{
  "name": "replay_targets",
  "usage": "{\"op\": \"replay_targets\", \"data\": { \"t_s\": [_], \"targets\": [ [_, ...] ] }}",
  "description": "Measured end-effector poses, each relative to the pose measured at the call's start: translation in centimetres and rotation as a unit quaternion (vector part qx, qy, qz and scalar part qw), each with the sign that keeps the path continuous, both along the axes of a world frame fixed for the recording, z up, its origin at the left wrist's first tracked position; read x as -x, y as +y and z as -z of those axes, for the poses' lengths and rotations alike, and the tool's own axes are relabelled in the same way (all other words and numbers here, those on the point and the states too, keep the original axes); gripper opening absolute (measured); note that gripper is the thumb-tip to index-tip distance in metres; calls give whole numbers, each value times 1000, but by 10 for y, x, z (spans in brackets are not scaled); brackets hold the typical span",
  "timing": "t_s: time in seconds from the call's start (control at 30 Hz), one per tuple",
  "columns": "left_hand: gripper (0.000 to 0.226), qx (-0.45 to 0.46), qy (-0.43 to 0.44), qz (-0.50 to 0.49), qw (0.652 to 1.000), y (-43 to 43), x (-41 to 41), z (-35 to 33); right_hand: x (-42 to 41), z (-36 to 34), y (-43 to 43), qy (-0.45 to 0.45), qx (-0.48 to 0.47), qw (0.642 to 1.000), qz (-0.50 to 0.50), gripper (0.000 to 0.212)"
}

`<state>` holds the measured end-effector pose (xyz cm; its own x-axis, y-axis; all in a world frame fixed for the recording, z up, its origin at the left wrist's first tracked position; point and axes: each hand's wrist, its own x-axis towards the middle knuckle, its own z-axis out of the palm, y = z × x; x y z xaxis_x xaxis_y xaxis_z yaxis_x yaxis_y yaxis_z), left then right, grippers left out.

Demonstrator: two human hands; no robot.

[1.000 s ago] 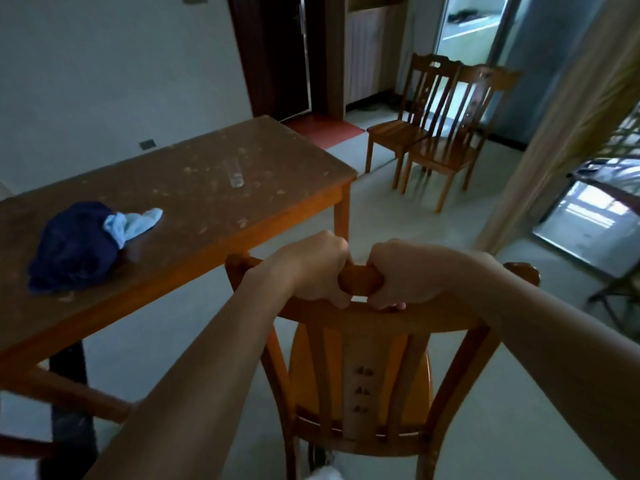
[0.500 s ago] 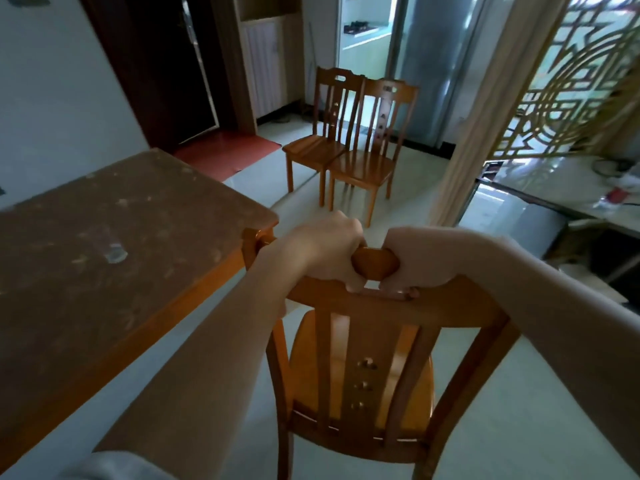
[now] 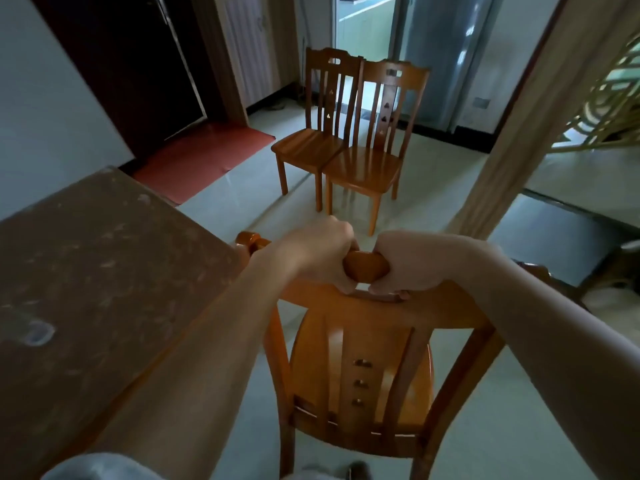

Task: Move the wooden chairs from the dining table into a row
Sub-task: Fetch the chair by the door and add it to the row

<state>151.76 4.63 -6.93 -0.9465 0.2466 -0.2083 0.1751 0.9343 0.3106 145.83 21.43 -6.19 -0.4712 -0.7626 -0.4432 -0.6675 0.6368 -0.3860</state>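
I hold a wooden chair (image 3: 360, 362) from behind by the handle at the top of its backrest. My left hand (image 3: 318, 251) grips the left side of that handle and my right hand (image 3: 412, 261) grips the right side. The chair's seat faces away from me, beside the corner of the brown dining table (image 3: 104, 265). Ahead on the pale floor stand two matching wooden chairs side by side, the left one (image 3: 311, 140) and the right one (image 3: 367, 164), both with their seats toward me.
A red mat (image 3: 201, 157) lies before a dark door at the back left. A beige curtain (image 3: 519, 133) hangs at the right, with a glass-topped table (image 3: 554, 233) beyond it. Open floor lies between my chair and the two chairs.
I have carried the chair forward past the table's corner. The two chairs ahead are nearer and more centred. The dark cloth on the table has left the view.
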Motion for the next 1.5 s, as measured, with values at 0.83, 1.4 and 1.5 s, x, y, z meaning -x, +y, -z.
{"op": "replay_targets", "data": {
  "t_s": [0.83, 1.4, 1.5],
  "targets": [
    [23, -31, -7, -74, 997, -251, 406, 47, 425, 49, -256, 26, -24, 999, -16, 20],
    [36, 15, -44, -263, 964, -460, 548, 35, 617, 43, -500, 2, 12, 977, -212, 18],
    [30, 3, -46, -296, 954, -504, 562, 29, 639, 37, -555, 7, 12, 971, -240, 15]
  ]
}}
